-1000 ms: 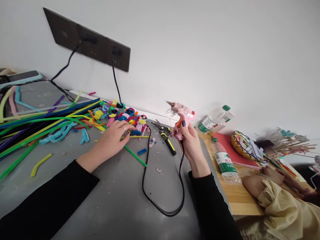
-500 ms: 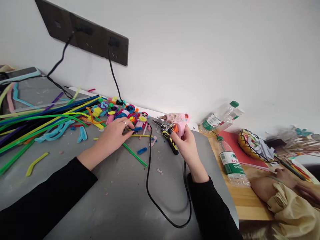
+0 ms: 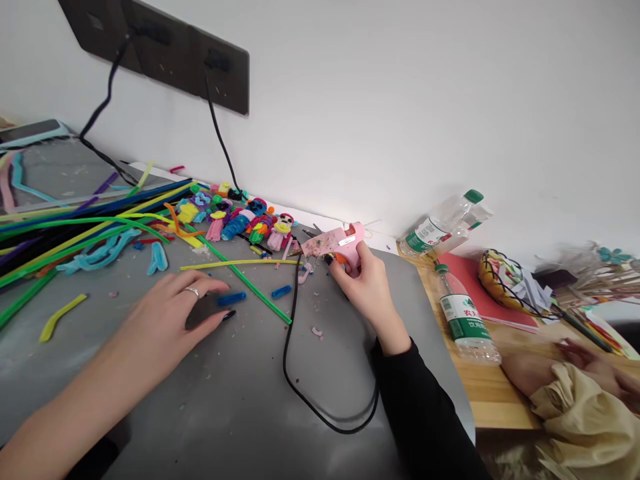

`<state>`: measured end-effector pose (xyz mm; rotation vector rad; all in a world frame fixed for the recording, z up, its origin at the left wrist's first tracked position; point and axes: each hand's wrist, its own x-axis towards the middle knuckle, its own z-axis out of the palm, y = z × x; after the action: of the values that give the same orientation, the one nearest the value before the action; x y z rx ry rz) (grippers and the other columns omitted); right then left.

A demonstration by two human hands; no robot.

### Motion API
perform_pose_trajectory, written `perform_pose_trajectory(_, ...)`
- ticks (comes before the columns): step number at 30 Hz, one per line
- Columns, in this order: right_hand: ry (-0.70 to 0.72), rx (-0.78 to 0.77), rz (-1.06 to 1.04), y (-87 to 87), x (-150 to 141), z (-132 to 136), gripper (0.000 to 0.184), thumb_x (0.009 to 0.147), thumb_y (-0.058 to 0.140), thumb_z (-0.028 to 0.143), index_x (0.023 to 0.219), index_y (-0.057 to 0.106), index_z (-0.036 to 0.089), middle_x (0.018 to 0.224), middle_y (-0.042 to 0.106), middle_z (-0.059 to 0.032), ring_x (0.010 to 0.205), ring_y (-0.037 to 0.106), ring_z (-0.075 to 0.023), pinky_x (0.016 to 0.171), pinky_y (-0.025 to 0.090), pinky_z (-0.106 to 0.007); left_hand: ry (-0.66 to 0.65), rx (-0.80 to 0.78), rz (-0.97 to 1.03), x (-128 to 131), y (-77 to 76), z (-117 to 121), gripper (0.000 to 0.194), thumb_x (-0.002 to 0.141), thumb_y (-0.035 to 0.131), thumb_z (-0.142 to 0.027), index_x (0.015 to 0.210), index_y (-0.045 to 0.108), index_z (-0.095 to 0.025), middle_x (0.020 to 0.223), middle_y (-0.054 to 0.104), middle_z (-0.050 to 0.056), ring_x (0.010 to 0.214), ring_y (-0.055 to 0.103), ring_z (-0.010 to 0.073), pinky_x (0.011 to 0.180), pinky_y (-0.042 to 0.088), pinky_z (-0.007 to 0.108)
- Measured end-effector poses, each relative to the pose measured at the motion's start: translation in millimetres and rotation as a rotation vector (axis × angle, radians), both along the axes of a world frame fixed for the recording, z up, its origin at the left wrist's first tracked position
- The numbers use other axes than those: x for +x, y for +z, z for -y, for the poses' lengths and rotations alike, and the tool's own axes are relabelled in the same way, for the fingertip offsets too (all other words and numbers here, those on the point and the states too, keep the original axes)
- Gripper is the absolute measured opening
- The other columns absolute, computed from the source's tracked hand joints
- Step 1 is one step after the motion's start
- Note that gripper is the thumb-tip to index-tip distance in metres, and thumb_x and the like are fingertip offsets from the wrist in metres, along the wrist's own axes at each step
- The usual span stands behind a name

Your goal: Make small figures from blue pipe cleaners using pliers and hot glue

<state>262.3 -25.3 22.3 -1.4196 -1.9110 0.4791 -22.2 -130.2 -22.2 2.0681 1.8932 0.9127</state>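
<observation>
My left hand [image 3: 177,310] is open over the grey table mat, thumb and index finger apart. Between those fingertips is a short blue pipe-cleaner piece [image 3: 231,299]; a second blue piece [image 3: 281,291] is to its right. My right hand [image 3: 367,287] is wrapped round the handle of a pink glue gun [image 3: 325,243], its nozzle pointing left. A black cord [image 3: 286,363] loops over the mat below. Behind the hands stand small pipe-cleaner dolls [image 3: 281,233] in several colours. The pliers are mostly hidden behind the glue gun.
Long pipe cleaners [image 3: 95,223] are heaped on the left. Plastic water bottles [image 3: 467,320] lie on the wooden table at right, beside a basket [image 3: 510,287] and a red folder [image 3: 463,283]. Another person's sleeve [image 3: 575,407] shows at lower right. Cords run to a wall socket panel [image 3: 175,60].
My left hand has moved left and nearer, opening off the blue pipe-cleaner piece, which is now on the mat. My right hand has lifted the glue gun and turned it left across the pliers.
</observation>
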Motion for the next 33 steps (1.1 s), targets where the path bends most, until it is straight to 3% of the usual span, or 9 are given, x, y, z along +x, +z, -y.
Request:
perform_pose_trajectory(2,0.006,0.014,-0.027,-0.5,0,0,0.033,0.081,0.062,0.040,0.070,0.033,0.027,0.055,0.041,0.0094,0.051,0.035,-0.0107,0.051,0.029,-0.025,-0.071,0.059,-0.055,5,0.1,-2,0.036,0.098,0.044,-0.051,0.110,0.071,-0.030,0.116,0.073,0.008,0.106,0.063,0.0336,0.088,0.051,0.047)
perform_pose_trajectory(6,0.004,0.020,-0.077,-2.7,0,-1,0.034,0.081,0.063,0.039,0.070,0.032,0.027,0.056,0.040,0.0101,0.051,0.033,-0.0103,0.053,0.030,-0.025,-0.258,0.052,-0.144,16,1.2,-24,0.036,0.102,0.035,-0.036,0.107,0.070,-0.027,0.118,0.070,0.010,0.111,0.060,0.0331,0.093,0.047,0.047)
perform_pose_trajectory(13,-0.037,0.042,-0.134,-3.4,1,-3,0.038,0.080,0.064,0.038,0.068,0.029,0.027,0.055,0.034,0.0107,0.051,0.029,-0.0100,0.053,0.029,-0.025,-0.406,0.016,-0.257,10,4.2,-42,0.037,0.104,0.029,-0.023,0.090,0.063,-0.022,0.103,0.069,0.009,0.091,0.058,0.0264,0.084,0.043,0.041)
perform_pose_trajectory(18,-0.055,0.040,-0.159,-2.5,1,-4,0.038,0.078,0.064,0.036,0.068,0.029,0.027,0.055,0.033,0.0107,0.052,0.028,-0.0100,0.052,0.029,-0.025,-0.410,0.018,-0.242,2,10.6,-44,0.031,0.105,0.031,-0.026,0.097,0.061,-0.024,0.106,0.070,0.006,0.103,0.061,0.0260,0.095,0.040,0.041)
perform_pose_trajectory(21,-0.074,0.048,-0.175,-3.3,1,-5,0.036,0.077,0.064,0.036,0.068,0.030,0.027,0.055,0.032,0.0108,0.052,0.028,-0.0103,0.052,0.029,-0.025,-0.347,0.085,-0.202,1,18.0,-53,0.028,0.103,0.032,-0.028,0.098,0.059,-0.024,0.106,0.069,0.007,0.103,0.061,0.0270,0.101,0.040,0.045)
perform_pose_trajectory(26,-0.126,0.072,-0.236,-5.2,2,-6,0.038,0.077,0.064,0.041,0.068,0.030,0.028,0.055,0.030,0.0111,0.052,0.026,-0.0101,0.050,0.027,-0.024,-0.187,0.178,-0.201,12,35.7,-86,0.024,0.101,0.035,-0.026,0.101,0.058,-0.020,0.107,0.067,0.012,0.106,0.059,0.0311,0.097,0.047,0.048)
perform_pose_trajectory(29,-0.161,0.072,-0.263,-5.1,3,-8,0.039,0.077,0.064,0.044,0.068,0.030,0.028,0.056,0.029,0.0109,0.053,0.025,-0.0100,0.049,0.024,-0.024,-0.141,0.217,-0.172,26,37.7,-112,0.023,0.099,0.037,-0.022,0.099,0.060,-0.020,0.107,0.067,0.012,0.109,0.061,0.0305,0.095,0.051,0.045)
perform_pose_trajectory(33,-0.160,0.068,-0.252,-3.3,4,-7,0.038,0.077,0.064,0.047,0.068,0.032,0.027,0.055,0.029,0.0110,0.053,0.026,-0.0100,0.048,0.023,-0.024,-0.288,0.082,-0.119,39,28.9,-131,0.025,0.095,0.039,-0.017,0.097,0.065,-0.019,0.112,0.068,0.012,0.103,0.067,0.0276,0.092,0.055,0.041)
